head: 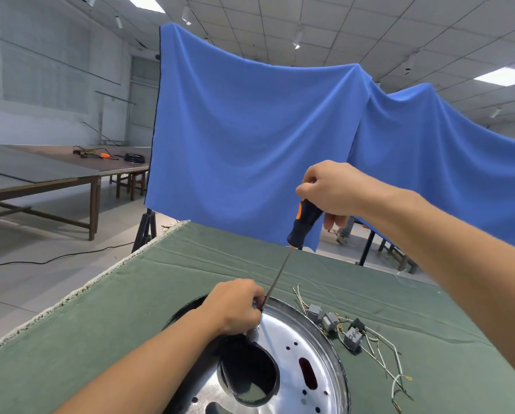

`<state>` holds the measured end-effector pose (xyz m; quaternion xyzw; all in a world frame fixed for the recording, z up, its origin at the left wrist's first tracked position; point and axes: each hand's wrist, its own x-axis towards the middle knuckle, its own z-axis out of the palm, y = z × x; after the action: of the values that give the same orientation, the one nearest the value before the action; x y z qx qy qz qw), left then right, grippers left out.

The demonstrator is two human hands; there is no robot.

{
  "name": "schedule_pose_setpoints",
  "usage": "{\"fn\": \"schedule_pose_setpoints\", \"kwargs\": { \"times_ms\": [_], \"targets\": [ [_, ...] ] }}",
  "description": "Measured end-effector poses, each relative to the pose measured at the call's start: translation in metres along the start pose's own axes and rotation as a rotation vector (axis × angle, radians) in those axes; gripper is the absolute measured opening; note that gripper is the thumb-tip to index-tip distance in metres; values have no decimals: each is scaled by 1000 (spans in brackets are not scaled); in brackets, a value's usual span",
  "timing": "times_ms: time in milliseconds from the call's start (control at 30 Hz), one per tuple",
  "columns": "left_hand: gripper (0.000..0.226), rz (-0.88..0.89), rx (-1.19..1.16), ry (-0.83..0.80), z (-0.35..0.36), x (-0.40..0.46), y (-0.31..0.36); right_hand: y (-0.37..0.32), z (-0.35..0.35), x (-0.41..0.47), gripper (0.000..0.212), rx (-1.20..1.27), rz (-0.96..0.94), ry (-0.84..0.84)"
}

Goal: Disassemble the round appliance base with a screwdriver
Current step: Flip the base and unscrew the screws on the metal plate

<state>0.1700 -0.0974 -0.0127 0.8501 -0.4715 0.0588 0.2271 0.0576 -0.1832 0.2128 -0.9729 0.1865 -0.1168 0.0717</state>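
A person works on a round appliance base [298, 363] lying flat on a green cloth-covered table [106, 318], its shiny metal plate facing up, using 2 bare hands. The right hand [330, 189] is wrapped around the top of the black-and-orange handle of a screwdriver [305, 222], held high above the work. The tool's long shaft slants down and toward the person's left, its tip meeting the base's far rim right beside the left hand [235, 306], whose curled fingers pinch the shaft near the tip (the tip itself and any screw are hidden behind them). The left hand is the nearer of the 2 to the fastening point; the right supplies the turning from the upper end of the tool's axis. A black cup-shaped part [250, 377] sits on the plate, and loose wired components [351, 333] lie on the cloth just right of the base.
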Motion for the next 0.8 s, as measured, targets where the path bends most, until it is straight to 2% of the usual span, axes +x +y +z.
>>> {"fn": "schedule_pose_setpoints", "kwargs": {
  "times_ms": [33, 133, 200, 233, 300, 367, 533, 633, 700, 800],
  "targets": [
    [13, 2, 2, -4, 0, 0, 0, -1, 0, 0, 21, 40, -5, -26],
    [10, 8, 10, -1, -1, -1, 1, -5, -3, -2, 29, 124, -23, -147],
    [10, 8, 7, 0, -1, 0, 1, -7, 0, -4, 18, 115, -35, -109],
    [9, 5, 4, 3, -1, -1, 1, -9, 2, -4, 19, 108, -41, -61],
    [10, 3, 4, 6, -1, -1, 2, -13, 6, -3, 36, 80, -49, 54],
    [12, 0, 4, 7, -1, 0, 1, -18, 6, -3, 27, 18, -55, 108],
    [13, -8, -2, -4, 0, 1, -1, -23, 0, -6, 27, -130, 20, -47],
    [14, -9, -5, -7, -1, 2, -1, -18, 6, -9, 32, -167, -9, 70],
    [15, -6, -9, -3, -1, 2, 0, -17, 10, -7, 26, -185, -47, 126],
    [15, 6, -11, 0, 0, 1, -1, -21, 8, -6, 37, -104, -63, 29]
  ]
}}
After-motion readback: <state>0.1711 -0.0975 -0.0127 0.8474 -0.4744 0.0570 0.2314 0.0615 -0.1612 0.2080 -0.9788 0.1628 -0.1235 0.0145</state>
